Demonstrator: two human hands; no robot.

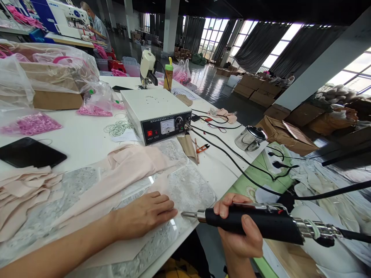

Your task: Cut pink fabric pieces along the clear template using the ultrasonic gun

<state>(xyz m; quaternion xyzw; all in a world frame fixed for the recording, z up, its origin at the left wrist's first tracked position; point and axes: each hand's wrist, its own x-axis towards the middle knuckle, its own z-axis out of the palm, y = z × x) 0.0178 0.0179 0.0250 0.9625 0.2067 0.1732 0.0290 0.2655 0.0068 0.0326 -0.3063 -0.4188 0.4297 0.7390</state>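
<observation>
My left hand (143,216) lies palm down on the pale pink fabric (136,162), its fingers flat and close together. The fabric is spread over a clear sheet with a grey marbled look (194,189) near the table's front edge. In my right hand (240,231) is a black ultrasonic welding handpiece (255,222), gripped around its body. Its metal tip points left, just beside my left fingertips; I cannot tell whether it touches the cloth. A black cable runs from its rear end. Behind the fabric stands the white control box (162,112) with a dial and red switch.
Orange-handled thread snips (203,148) lie beside the box. A lidded clear mug (251,138) stands at the right table edge, near black cables. At left are a black phone (33,152), stacked pink fabric (26,197) and bagged pink rings (31,123). A person sits at a far sewing machine (68,19).
</observation>
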